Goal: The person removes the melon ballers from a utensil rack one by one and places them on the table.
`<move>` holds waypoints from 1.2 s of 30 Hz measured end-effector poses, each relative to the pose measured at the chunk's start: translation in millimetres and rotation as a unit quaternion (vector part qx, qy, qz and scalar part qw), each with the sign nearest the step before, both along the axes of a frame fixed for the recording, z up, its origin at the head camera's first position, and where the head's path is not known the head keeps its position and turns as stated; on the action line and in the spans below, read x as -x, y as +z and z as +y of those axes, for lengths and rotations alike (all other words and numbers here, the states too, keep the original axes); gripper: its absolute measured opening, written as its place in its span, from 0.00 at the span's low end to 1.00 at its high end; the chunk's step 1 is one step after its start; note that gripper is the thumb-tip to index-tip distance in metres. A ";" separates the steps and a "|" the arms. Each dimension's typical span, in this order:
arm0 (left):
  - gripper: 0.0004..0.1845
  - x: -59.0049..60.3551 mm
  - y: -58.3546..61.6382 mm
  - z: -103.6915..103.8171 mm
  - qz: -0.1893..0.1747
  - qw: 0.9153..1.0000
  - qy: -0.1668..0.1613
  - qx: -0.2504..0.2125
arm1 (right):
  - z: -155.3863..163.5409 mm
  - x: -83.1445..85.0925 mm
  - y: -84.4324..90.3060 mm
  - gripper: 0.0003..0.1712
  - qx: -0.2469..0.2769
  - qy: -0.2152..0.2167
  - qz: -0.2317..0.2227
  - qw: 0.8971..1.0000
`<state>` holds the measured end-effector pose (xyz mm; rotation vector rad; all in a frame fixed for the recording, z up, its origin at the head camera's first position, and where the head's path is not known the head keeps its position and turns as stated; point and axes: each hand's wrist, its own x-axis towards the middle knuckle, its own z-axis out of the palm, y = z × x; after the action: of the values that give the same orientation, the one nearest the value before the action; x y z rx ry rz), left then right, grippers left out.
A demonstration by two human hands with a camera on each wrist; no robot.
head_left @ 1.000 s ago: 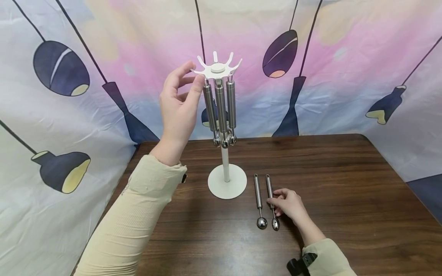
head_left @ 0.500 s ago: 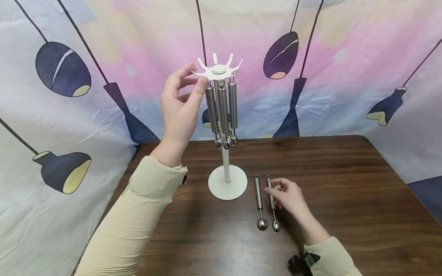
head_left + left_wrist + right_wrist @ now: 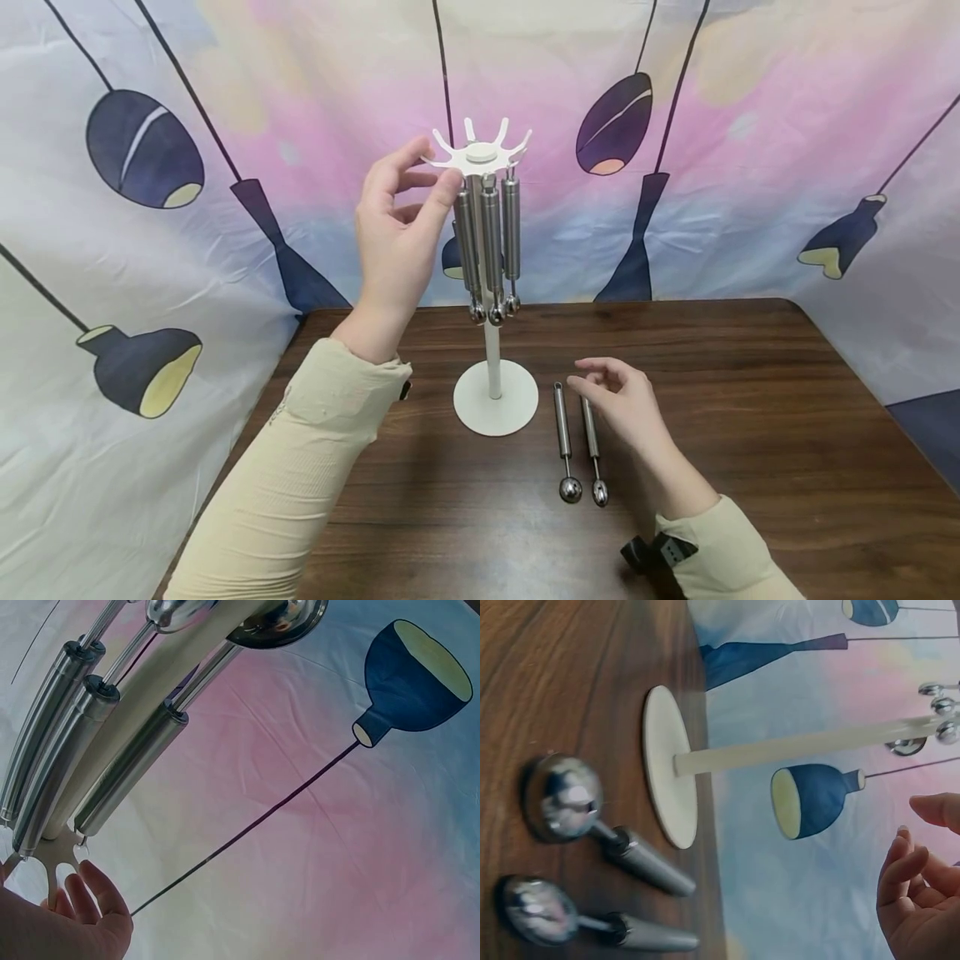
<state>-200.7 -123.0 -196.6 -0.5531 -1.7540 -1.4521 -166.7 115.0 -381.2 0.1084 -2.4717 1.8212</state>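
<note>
Hanging on the white rack [image 3: 481, 155] are three steel tools [image 3: 489, 242]; two more tools [image 3: 577, 437] lie near its base. The left hand [image 3: 397, 233] pinches the rack's top, and the right hand [image 3: 626, 400] hovers relaxed, grasping nothing.

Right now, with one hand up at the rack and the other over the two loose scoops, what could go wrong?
1. The left hand pinches the rack's top disc, high on a thin pole above a small base; a sideways push could tip the stand.
2. The hanging scoops sit close together, so a nudge may swing or unhook them.
3. The right hand hovers open over the right loose scoop, which lies close beside the left loose scoop; a careless grip could knock that one.
</note>
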 end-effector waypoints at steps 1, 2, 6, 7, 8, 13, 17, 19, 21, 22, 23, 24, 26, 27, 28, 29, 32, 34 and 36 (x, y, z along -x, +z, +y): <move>0.21 0.1 0.1 0.0 0.000 1.000 0.000 0.000 | -1.1 -0.3 3.0 0.19 0.008 0.002 0.004 1.000; 0.21 0.3 0.1 -0.1 0.001 1.000 -0.001 -0.001 | -2.2 -0.5 5.9 0.19 0.014 0.004 0.008 1.000; 0.22 0.3 -0.3 -0.5 0.000 1.000 0.000 -0.002 | -7.4 1.9 16.1 0.19 0.027 0.009 0.016 0.999; 0.22 0.3 -0.3 -0.2 -0.001 1.000 0.000 -0.002 | -8.4 3.0 18.9 0.19 0.027 0.010 0.019 0.999; 0.22 0.1 -0.5 -0.1 -0.002 1.000 0.000 -0.003 | -9.4 4.4 21.3 0.19 0.030 0.011 0.022 0.999; 0.24 -0.5 0.3 1.8 -0.006 1.000 0.002 0.000 | -13.7 11.6 33.8 0.18 0.064 0.026 0.061 0.996; 0.24 -1.0 1.5 4.5 -0.009 1.000 0.001 0.003 | -16.8 16.5 43.0 0.18 0.082 0.038 0.089 0.992; 0.24 -1.3 1.7 5.6 -0.009 1.000 0.000 0.001 | -19.1 18.5 47.9 0.18 0.088 0.043 0.097 0.990; 0.24 -1.6 1.6 6.3 -0.009 1.000 -0.001 -0.002 | -21.6 20.9 53.1 0.18 0.096 0.045 0.102 0.989; 0.24 -1.6 1.6 6.5 -0.009 1.000 -0.001 -0.003 | -23.1 22.5 55.9 0.18 0.102 0.047 0.104 0.988; 0.24 -1.6 1.6 6.6 -0.010 1.000 0.000 -0.004 | -24.6 24.0 59.0 0.18 0.108 0.047 0.107 0.987; 0.24 -1.5 1.7 6.7 -0.010 1.000 0.000 -0.005 | -26.1 25.5 62.2 0.18 0.112 0.048 0.111 0.986; 0.24 -1.2 1.3 7.0 -0.010 1.000 0.000 -0.004 | -29.0 29.0 68.1 0.18 0.122 0.045 0.118 0.984; 0.24 -1.1 1.1 7.1 -0.011 1.000 0.000 -0.003 | -30.5 30.7 71.1 0.18 0.126 0.046 0.123 0.983; 0.24 -1.0 0.9 7.2 -0.011 1.000 0.001 -0.003 | -32.0 32.3 74.0 0.19 0.130 0.046 0.127 0.982; 0.24 -0.9 0.7 7.3 -0.012 1.000 0.001 -0.002 | -33.5 33.7 76.9 0.19 0.131 0.047 0.131 0.982; 0.25 -0.6 -0.1 7.4 -0.011 1.000 0.001 -0.002 | -38.0 38.3 84.5 0.20 0.133 0.057 0.142 0.979; 0.25 -0.5 0.1 7.3 -0.011 1.000 -0.001 -0.002 | -41.2 41.1 89.3 0.20 0.131 0.068 0.149 0.978; 0.25 0.0 0.3 7.1 -0.013 1.000 -0.004 -0.002 | -43.8 43.3 93.6 0.20 0.130 0.077 0.155 0.976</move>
<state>-200.8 -115.9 -196.3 -0.5418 -1.7704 -1.4728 -210.0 71.2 -287.6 0.5372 -2.0482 1.9903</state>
